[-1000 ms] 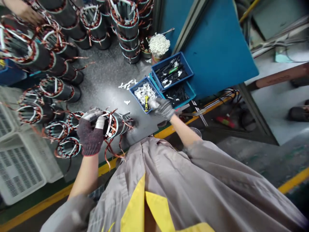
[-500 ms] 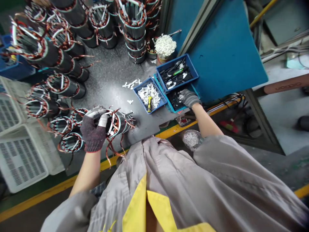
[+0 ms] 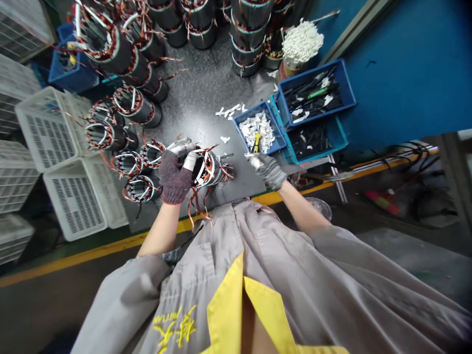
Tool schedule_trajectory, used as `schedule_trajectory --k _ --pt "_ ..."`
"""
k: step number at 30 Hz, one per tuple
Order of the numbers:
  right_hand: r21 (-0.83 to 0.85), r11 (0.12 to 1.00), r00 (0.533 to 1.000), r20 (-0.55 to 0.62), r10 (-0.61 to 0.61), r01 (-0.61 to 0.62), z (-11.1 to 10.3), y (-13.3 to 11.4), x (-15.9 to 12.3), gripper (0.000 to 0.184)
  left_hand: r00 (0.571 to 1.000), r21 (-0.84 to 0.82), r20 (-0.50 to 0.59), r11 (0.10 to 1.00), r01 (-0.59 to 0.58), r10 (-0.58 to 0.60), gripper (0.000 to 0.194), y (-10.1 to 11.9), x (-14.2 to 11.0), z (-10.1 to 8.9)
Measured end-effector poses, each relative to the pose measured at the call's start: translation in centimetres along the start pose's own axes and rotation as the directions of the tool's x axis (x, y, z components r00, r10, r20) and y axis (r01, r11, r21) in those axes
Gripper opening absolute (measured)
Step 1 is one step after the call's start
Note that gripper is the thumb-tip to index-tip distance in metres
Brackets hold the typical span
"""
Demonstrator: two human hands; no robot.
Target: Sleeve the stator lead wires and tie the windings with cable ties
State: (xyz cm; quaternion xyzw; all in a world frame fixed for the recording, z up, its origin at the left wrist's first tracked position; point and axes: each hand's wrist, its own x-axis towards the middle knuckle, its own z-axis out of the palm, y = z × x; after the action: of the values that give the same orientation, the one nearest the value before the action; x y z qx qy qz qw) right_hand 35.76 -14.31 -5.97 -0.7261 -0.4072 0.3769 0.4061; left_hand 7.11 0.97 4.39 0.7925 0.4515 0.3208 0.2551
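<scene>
Working at a grey bench (image 3: 191, 113), a person in a grey jacket (image 3: 228, 231) spreads both gloved hands between a copper-wound cylinder (image 3: 216, 169) and a small blue bin (image 3: 275, 123). The left hand (image 3: 176, 172) curls at the cylinder's open mouth, thumb apart from the fingers; whether it grips the rim or only rests there cannot be told, nor whether the cylinder stands or lies. The right hand (image 3: 271, 171), fingers drawn together, is at the bin's near corner, close to a yellow tool (image 3: 257, 141) on a heap of white pieces (image 3: 262, 125); any piece in its fingertips is too small to make out. Good handling here appears to call for a steady left hand, clear of the dangling copper wires (image 3: 196, 195), which could snag. The right hand likely does best avoiding the tool and pinching pieces singly: loose scraps (image 3: 231, 111) on the bench suggest they scatter easily.
</scene>
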Motion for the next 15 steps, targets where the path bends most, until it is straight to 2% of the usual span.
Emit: schedule_trajectory --k 1,3,7,9,11,15 --pt "0.035 0.999 0.999 0.023 0.027 -0.027 2.0 -0.4 -0.4 0.048 1.0 -0.006 0.006 1.0 -0.001 0.001 0.024 0.0 0.0 -0.1" --pt "0.099 0.99 0.995 0.043 0.093 -0.097 4.6 -0.8 -1.1 0.059 1.0 -0.019 0.018 1.0 0.01 -0.009 0.026 -0.1 0.0 -0.2" --pt "0.133 0.973 0.982 0.044 0.182 -0.187 6.2 -1.2 -2.7 0.067 0.999 -0.008 0.03 0.999 0.04 -0.039 0.027 -0.5 0.0 -0.2" --pt "0.106 0.974 0.98 0.024 0.198 -0.2 6.5 -1.4 -3.3 0.063 0.999 -0.013 0.032 1.0 0.022 -0.022 0.027 -0.8 0.0 -0.1" --pt "0.09 0.976 0.98 -0.007 0.2 -0.198 6.8 -1.7 -3.7 0.05 0.999 -0.019 0.031 1.0 -0.006 0.006 0.026 -1.1 0.0 -0.1" --pt "0.04 0.989 0.988 -0.057 0.146 -0.144 7.9 -2.4 -3.1 0.028 0.999 0.038 0.036 0.999 -0.013 0.012 0.027 -1.2 -0.1 0.0"
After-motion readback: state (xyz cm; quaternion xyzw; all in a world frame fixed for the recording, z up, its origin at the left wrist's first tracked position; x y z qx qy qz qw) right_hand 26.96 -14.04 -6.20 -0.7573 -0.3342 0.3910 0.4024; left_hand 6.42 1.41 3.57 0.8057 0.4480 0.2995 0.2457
